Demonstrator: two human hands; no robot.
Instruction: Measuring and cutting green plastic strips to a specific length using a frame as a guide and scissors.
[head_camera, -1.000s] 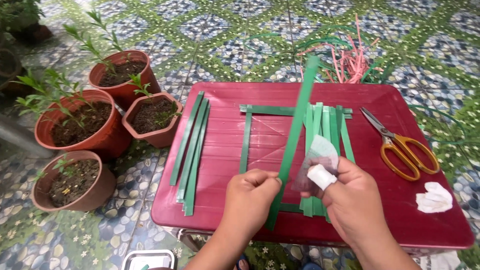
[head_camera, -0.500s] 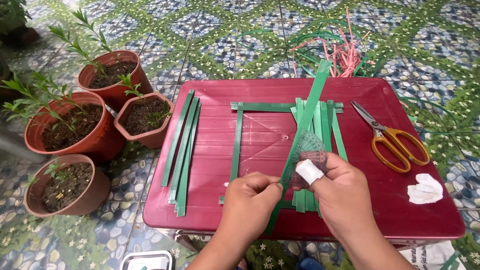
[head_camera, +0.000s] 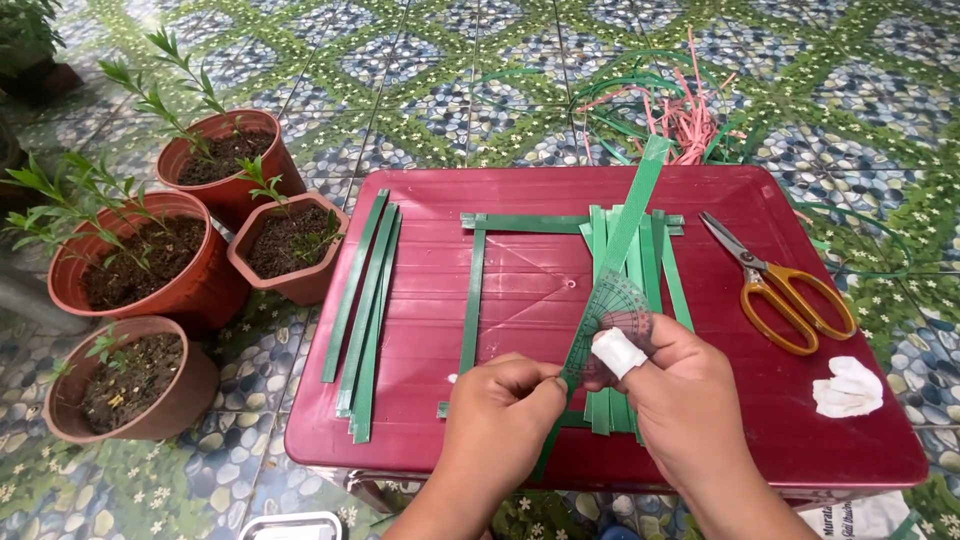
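Here, the left hand (head_camera: 500, 415) pinches the lower part of a long green strip (head_camera: 618, 250) slanting over the red table (head_camera: 820, 440). The right hand (head_camera: 680, 390), thumb bandaged, grips a clear protractor (head_camera: 612, 318) flat against it, apparently to gauge angle. Scissors (head_camera: 780, 285) lie near.

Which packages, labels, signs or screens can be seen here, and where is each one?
White bag: a corner shows under the red table's near right edge, at the bottom of the picture; white with dark print.
Clear protractor: not a label, but a printed half-round scale, held by the right hand over the green strips.
No signs or screens show.
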